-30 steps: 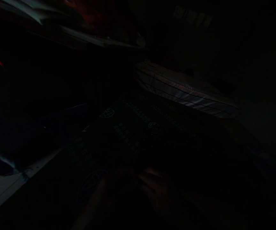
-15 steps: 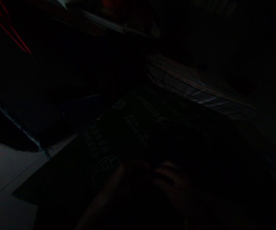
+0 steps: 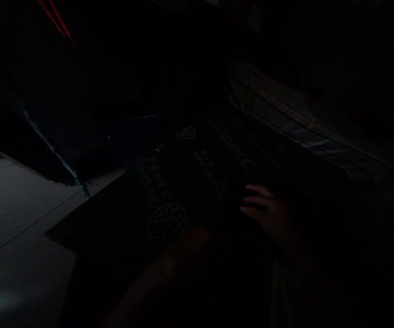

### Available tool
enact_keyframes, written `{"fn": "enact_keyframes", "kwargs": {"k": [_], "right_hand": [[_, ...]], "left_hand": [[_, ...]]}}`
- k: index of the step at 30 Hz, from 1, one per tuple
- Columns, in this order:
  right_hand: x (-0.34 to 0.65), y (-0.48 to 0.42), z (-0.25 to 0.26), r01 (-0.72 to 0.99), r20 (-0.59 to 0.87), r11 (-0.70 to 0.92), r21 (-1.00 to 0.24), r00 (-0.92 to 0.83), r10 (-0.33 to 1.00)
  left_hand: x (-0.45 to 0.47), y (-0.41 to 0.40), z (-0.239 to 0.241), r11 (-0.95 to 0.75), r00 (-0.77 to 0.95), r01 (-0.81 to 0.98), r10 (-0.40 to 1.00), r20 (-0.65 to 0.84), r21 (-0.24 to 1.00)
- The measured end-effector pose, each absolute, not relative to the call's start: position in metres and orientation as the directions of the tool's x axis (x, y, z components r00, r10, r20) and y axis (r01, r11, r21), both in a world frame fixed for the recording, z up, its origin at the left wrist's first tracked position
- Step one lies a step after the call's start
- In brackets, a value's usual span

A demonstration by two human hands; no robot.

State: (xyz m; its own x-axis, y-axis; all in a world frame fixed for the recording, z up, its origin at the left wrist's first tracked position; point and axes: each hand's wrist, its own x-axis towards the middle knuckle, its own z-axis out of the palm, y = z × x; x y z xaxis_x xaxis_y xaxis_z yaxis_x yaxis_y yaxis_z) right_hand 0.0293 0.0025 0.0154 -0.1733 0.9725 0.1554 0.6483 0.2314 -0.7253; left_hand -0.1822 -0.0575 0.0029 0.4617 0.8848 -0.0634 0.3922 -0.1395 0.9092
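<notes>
The scene is very dark. A dark printed sheet or flattened bag (image 3: 169,200), with pale globe logos and lines of text, lies in front of me. My right hand (image 3: 268,209) rests on its right part, fingers stretched out towards the left and apart. My left hand (image 3: 186,246) is a dim shape low in the middle, over the near part of the sheet; its fingers cannot be made out.
A long striped bundle (image 3: 303,123) lies behind the sheet at the right. A pale floor (image 3: 15,214) shows at the left. A thin red line (image 3: 56,20) crosses the top left corner. Dark shapes fill the back.
The view has swung so everything slid right and upward. My right hand has moved forward and up over the sheet, away from my left hand.
</notes>
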Motion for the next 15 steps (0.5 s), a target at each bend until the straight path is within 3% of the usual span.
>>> {"fn": "enact_keyframes", "kwargs": {"k": [5, 12, 15], "right_hand": [[0.03, 0.018, 0.011, 0.675, 0.136, 0.25, -0.694, -0.218, 0.966], [0.03, 0.019, 0.007, 0.782, 0.252, 0.404, -0.475, -0.319, 0.914], [0.029, 0.019, 0.006, 0.787, 0.252, 0.431, -0.441, -0.352, 0.901]], "left_hand": [[-0.177, -0.06, -0.003, -0.137, 0.463, 0.353, 0.885, -0.046, 0.925], [-0.175, -0.063, -0.005, -0.111, 0.462, 0.326, 0.885, -0.056, 0.939], [-0.174, -0.062, -0.004, -0.126, 0.486, 0.331, 0.872, -0.055, 0.935]]}}
